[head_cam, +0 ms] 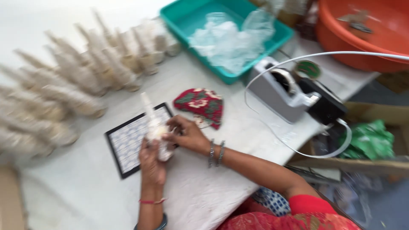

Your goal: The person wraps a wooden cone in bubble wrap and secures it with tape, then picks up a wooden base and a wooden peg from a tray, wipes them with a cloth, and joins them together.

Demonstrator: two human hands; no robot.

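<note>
Both hands are at centre frame, over the white table (76, 191). The left hand (152, 164) is wrapped closed round the lower end of one pale cone-shaped packet (153, 125), which stands nearly upright, tip toward twelve o'clock. The right hand (187, 135) comes in from three o'clock, fingers pinched shut on the cone's middle. Two bangles (216, 152) are on the right wrist, and one thin red thread (151, 201) on the left.

Under the hands lies one black-bordered flat card (128, 142) with a pale patterned face. Just at one o'clock of the hands lies one red floral cloth pouch (201, 104).

Out at nine to eleven o'clock lie rows of similar pale cones (72, 81); they are too blurred for a firm count, though there are well over a dozen.

At twelve to one o'clock is one teal tray (181, 19) holding crumpled clear plastic (228, 40). At two o'clock is one grey tape dispenser (279, 91), with one white cable (272, 127) looping round it. One orange tub (362, 34) fills the top-right corner. At three o'clock one cardboard box (383, 115) holds green packaging (368, 138).
</note>
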